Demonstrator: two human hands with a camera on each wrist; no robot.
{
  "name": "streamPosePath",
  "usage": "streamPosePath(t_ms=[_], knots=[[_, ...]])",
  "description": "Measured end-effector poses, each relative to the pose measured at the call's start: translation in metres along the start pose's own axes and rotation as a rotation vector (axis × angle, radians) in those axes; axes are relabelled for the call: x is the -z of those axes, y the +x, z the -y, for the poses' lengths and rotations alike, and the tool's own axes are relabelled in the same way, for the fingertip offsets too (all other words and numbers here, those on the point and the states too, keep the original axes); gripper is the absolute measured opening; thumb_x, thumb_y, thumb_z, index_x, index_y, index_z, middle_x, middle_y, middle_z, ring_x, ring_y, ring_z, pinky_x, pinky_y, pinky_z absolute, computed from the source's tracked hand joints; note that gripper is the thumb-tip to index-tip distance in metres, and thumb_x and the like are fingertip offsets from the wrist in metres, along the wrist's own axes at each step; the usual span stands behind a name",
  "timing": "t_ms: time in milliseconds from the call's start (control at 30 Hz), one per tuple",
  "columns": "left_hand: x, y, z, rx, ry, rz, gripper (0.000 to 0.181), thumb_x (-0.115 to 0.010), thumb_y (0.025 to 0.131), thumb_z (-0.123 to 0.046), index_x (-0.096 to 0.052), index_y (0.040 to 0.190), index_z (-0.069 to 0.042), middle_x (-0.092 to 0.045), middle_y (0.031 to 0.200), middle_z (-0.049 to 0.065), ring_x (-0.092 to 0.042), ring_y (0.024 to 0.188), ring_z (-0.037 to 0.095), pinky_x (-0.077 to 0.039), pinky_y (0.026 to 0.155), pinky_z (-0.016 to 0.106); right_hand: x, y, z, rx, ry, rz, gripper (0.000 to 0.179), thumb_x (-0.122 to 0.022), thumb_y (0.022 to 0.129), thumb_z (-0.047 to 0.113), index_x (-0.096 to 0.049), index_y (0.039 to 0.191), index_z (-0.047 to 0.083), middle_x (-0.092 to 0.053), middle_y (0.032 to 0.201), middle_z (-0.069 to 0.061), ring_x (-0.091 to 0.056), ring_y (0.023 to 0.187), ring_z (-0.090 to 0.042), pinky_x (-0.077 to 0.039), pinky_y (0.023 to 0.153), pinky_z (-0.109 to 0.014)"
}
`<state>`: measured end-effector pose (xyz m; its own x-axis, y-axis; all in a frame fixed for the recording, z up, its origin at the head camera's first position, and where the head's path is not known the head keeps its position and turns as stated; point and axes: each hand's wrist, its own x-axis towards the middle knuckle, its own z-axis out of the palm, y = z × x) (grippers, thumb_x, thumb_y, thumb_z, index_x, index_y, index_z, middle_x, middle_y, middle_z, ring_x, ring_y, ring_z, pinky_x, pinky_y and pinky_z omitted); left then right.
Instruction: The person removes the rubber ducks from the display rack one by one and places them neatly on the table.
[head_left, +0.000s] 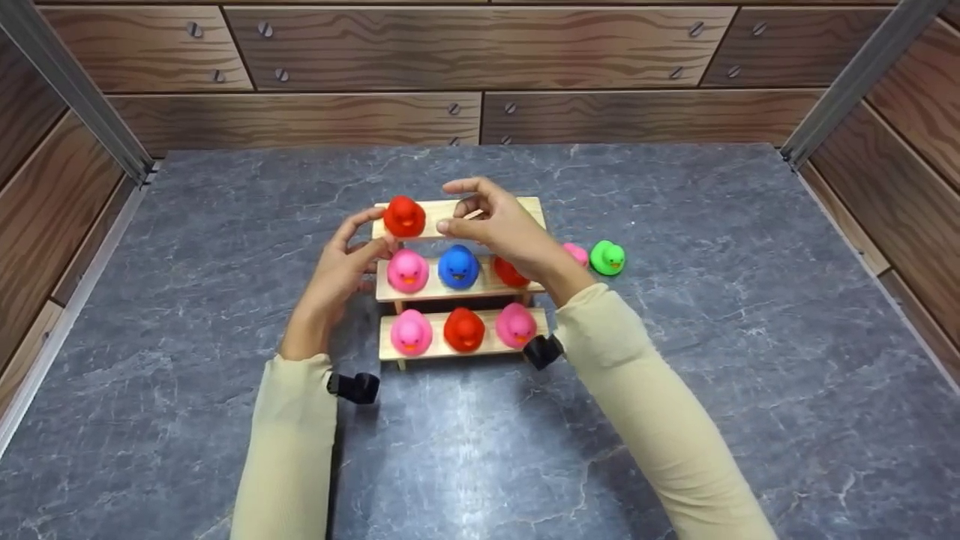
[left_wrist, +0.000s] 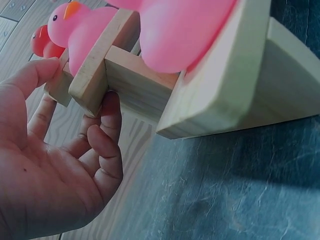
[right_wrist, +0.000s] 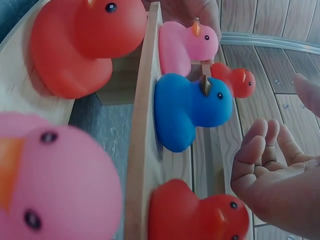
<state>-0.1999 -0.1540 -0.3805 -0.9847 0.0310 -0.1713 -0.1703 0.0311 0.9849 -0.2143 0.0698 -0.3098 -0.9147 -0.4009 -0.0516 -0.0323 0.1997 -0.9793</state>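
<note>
A three-tier wooden display stand (head_left: 436,211) holds small rubber ducks. My left hand (head_left: 337,274) grips the stand's left end, thumb and fingers on the edges of the upper two boards. On the top board, a red duck (head_left: 404,217) sits at the left, close to those fingertips. My right hand (head_left: 506,229) hovers over the top board, fingers loosely bent and nothing between them; the right wrist view shows the empty hand (right_wrist: 272,165) too. The middle board carries a pink duck (head_left: 408,271), a blue duck (head_left: 458,267) and a red duck (head_left: 510,272) partly behind my right hand.
Along the lowest board sit a pink duck (head_left: 411,333), a red duck (head_left: 464,330) and another pink duck (head_left: 516,325). Right of the stand, a green duck (head_left: 607,258) lies beside a pink duck (head_left: 576,254) half hidden by my right wrist. Wood-patterned walls (head_left: 480,49) enclose the grey table.
</note>
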Motion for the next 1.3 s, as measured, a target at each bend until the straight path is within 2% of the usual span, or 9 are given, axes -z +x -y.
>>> streamPosePath(t_ms=[167, 333, 700, 867, 933, 1033, 1300], knots=[[0.000, -0.001, 0.000, -0.006, -0.018, 0.009, 0.048, -0.062, 0.093, -0.025, -0.046, 0.138, -0.026, -0.067, 0.094, -0.002, -0.065, 0.072, 0.010, -0.050, 0.054, 0.022, -0.004, 0.004, 0.001, -0.013, 0.015, -0.014, 0.048, -0.070, 0.088, 0.015, -0.051, 0.131, 0.010, -0.050, 0.093, -0.001, -0.050, 0.084, -0.014, -0.046, 0.089, -0.034], [0.001, -0.002, -0.001, 0.006, 0.006, 0.008, 0.049, -0.061, 0.094, -0.027, -0.044, 0.140, -0.027, -0.066, 0.096, -0.001, -0.064, 0.074, 0.011, -0.050, 0.057, 0.022, -0.009, 0.008, 0.002, -0.025, 0.001, -0.029, 0.048, -0.070, 0.087, 0.017, -0.052, 0.131, 0.011, -0.048, 0.095, -0.002, -0.049, 0.086, -0.015, -0.047, 0.093, -0.039], [0.001, -0.002, -0.001, 0.004, 0.009, 0.020, 0.052, -0.062, 0.094, -0.031, -0.043, 0.141, -0.025, -0.064, 0.101, 0.002, -0.064, 0.072, 0.010, -0.052, 0.057, 0.023, -0.014, 0.012, 0.000, -0.053, -0.038, -0.080, 0.047, -0.071, 0.087, 0.018, -0.053, 0.129, 0.012, -0.038, 0.094, -0.001, -0.041, 0.086, -0.015, -0.044, 0.079, -0.030], [0.001, -0.002, -0.001, 0.005, 0.017, 0.019, 0.052, -0.063, 0.093, -0.031, -0.043, 0.141, -0.025, -0.063, 0.105, 0.005, -0.064, 0.072, 0.010, -0.051, 0.057, 0.023, -0.017, 0.011, 0.002, -0.083, -0.066, -0.080, 0.046, -0.072, 0.087, 0.021, -0.053, 0.129, 0.015, -0.037, 0.092, -0.001, -0.034, 0.065, -0.013, -0.032, 0.058, -0.023], [0.001, -0.002, -0.001, 0.005, 0.012, 0.021, 0.052, -0.063, 0.093, -0.031, -0.043, 0.142, -0.025, -0.063, 0.106, 0.005, -0.063, 0.071, 0.010, -0.051, 0.057, 0.023, -0.018, 0.012, 0.002, -0.085, -0.071, -0.082, 0.046, -0.072, 0.087, 0.021, -0.054, 0.128, 0.015, -0.037, 0.090, -0.001, -0.030, 0.059, -0.012, -0.028, 0.053, -0.022], [0.001, -0.002, -0.001, 0.003, 0.001, 0.024, 0.052, -0.063, 0.093, -0.030, -0.043, 0.141, -0.025, -0.063, 0.106, 0.005, -0.063, 0.070, 0.009, -0.050, 0.055, 0.022, -0.019, 0.013, 0.004, -0.078, -0.089, -0.079, 0.048, -0.073, 0.085, 0.021, -0.055, 0.129, 0.015, -0.038, 0.087, -0.001, -0.030, 0.058, -0.011, -0.028, 0.053, -0.021], [0.001, -0.002, -0.001, 0.004, 0.004, 0.023, 0.051, -0.062, 0.093, -0.030, -0.044, 0.141, -0.026, -0.062, 0.104, 0.004, -0.065, 0.073, 0.009, -0.049, 0.055, 0.021, -0.021, 0.015, 0.006, -0.078, -0.197, -0.055, 0.054, -0.074, 0.084, 0.026, -0.055, 0.133, 0.018, -0.040, 0.083, -0.002, -0.037, 0.067, -0.013, -0.031, 0.060, -0.023]])
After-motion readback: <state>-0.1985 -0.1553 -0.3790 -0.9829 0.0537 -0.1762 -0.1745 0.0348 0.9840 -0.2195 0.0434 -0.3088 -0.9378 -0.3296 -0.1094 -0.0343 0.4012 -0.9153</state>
